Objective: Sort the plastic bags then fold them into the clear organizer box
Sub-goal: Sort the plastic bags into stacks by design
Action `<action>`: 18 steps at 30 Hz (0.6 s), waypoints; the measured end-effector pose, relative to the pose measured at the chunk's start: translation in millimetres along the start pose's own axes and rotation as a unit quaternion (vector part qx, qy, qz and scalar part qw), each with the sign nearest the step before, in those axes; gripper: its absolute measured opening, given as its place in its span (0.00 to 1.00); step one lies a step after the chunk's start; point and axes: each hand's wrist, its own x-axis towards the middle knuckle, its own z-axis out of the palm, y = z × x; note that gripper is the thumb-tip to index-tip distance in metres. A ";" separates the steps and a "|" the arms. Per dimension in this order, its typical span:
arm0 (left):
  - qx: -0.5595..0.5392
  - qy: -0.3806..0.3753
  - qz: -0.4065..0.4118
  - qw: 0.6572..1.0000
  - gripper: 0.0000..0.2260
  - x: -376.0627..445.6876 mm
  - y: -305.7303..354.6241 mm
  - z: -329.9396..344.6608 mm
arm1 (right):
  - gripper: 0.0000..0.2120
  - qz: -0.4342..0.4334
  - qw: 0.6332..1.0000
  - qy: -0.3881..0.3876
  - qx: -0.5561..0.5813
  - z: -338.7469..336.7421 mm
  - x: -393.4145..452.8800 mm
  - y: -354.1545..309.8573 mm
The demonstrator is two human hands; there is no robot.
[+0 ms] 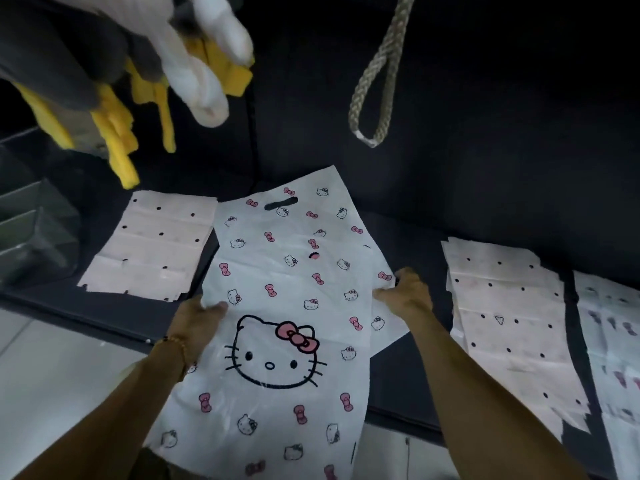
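A white plastic bag printed with cat faces and pink bows [287, 271] lies lengthwise on the dark surface, its near end hanging over the front edge. My left hand [199, 318] pinches its left edge with the thumb on top. My right hand [407, 292] grips its right edge. A second bag with the same print [382, 323] peeks out beneath it on the right. A pale pink dotted bag [152, 244] lies flat to the left. A stack of pink dotted bags [509, 323] lies to the right. The clear organizer box [31, 230] stands at the far left.
More printed white bags [609, 344] lie at the far right edge. A braided rope loop [374, 81] hangs down at the back. Grey, white and yellow cloths [145, 74] hang at the top left, above the box. Light floor tiles [52, 368] show below the surface's front edge.
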 end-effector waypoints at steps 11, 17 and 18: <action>-0.019 0.055 -0.031 0.998 0.06 17.9 0.7 19.4 | 0.16 -0.073 0.954 0.068 0.282 -54.0 -30.8 10.6; 0.068 0.065 -0.045 0.995 0.15 11.8 12.6 31.3 | 0.09 0.005 0.832 0.170 0.529 -118.0 -63.2 20.2; 0.080 0.066 -0.041 0.994 0.16 9.5 15.8 31.8 | 0.08 0.028 0.806 0.176 0.564 -129.5 -69.1 23.6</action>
